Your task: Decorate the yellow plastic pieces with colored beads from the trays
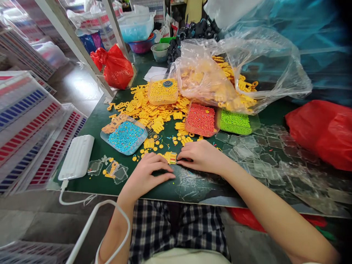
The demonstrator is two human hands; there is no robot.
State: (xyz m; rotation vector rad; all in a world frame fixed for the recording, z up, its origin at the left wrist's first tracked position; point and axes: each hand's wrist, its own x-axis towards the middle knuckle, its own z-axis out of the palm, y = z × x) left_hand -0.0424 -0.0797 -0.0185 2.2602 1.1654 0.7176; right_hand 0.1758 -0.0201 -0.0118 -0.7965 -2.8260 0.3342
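I have both bare hands palm-down above the near edge of the table (159, 194). My left forearm (117, 227) angles up across that edge; the left hand (148, 172) bends rightward, thumb just apart from the fingers. My right forearm (264, 198) slants leftward; the right hand's (202, 156) fingers curve, tips partly hidden.

Single head-worn camera, looking forward and down across the green worktable (110, 186) from the wearer's side. Plaid shorts (154, 227) close at bottom edge; left hand (150, 174) and right hand (202, 156) near, about mid-frame. Wide view, reaching left to striped plastic baskets (24, 128) beside the table.
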